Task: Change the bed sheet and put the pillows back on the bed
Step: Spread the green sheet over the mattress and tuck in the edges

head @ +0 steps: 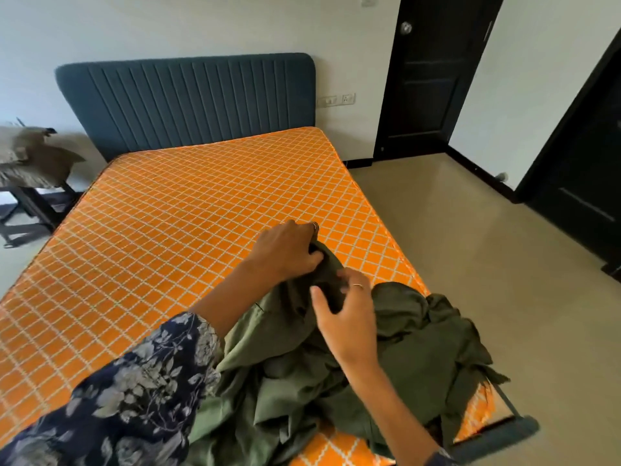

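Your left hand (285, 250) has its fingers curled tight around a bunched fold of the crumpled olive-green cotton bed sheet (386, 348), thumb pressed into the cloth, while your right hand (346, 314) sits just beside it with fingers loosely spread and only partly closed over the same ridge of fabric; whether those fingertips actually pinch anything is hard to say, since they are blurred. The sheet lies in a heap directly under and behind both sets of fingers, at the foot corner nearest you, spilling toward the bed's right edge and down toward your body. Beyond your fingertips stretches the bare orange mattress with its white diamond quilting (188, 210), its long axis running away from your knuckles toward the ribbed dark teal upholstered headboard (188, 99). That is the relation to judge by: the cloth is all bunched on your side, and the uncovered surface lies ahead and to the left of your left fingers, so the left hand looks better placed to carry an edge outward. No hem or corner of the sheet is identifiable within the folds, so you likely need to find one first. Far off past your left fingers, brownish pillows (30, 153) rest on a dark stand beside the bed, partly cut off by the frame.
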